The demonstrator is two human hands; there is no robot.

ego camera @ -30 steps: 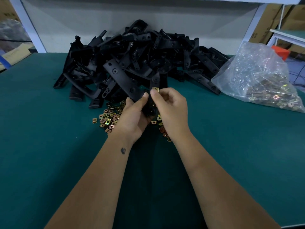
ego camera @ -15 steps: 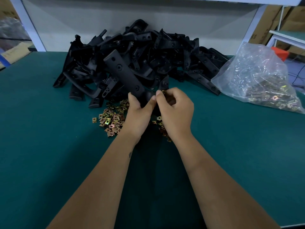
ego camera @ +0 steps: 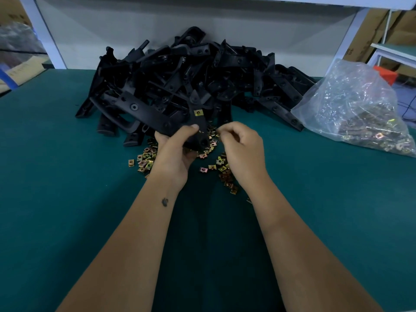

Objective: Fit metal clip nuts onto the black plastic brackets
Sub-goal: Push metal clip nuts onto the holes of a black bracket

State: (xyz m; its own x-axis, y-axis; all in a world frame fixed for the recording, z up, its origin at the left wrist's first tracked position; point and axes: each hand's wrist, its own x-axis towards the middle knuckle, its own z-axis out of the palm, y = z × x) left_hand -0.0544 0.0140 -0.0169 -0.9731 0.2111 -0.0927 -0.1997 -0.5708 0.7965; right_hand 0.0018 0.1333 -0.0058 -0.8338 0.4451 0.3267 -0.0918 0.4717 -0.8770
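Nearest, left hand [ego camera: 174, 154] gripping a black plastic bracket [ego camera: 198, 122] fitted with a brass-coloured metal clip nut [ego camera: 198, 113], right hand [ego camera: 242, 146] curled beside it, whether holding anything unclear, loose clip nuts [ego camera: 146, 159] on green table [ego camera: 67, 199], bracket heap [ego camera: 191, 75] behind, clear plastic bag [ego camera: 355, 109] far right.

bracket pile [ego camera: 225, 70] blocks rear, bag [ego camera: 360, 109] right

Factory assembly bench: green work mat [ego camera: 67, 199] under a white frame post [ego camera: 42, 32], bulk heap of black plastic brackets [ego camera: 191, 82], loose clip nuts [ego camera: 146, 161], clear bag of nuts [ego camera: 360, 113], cardboard cartons [ego camera: 400, 30] behind.
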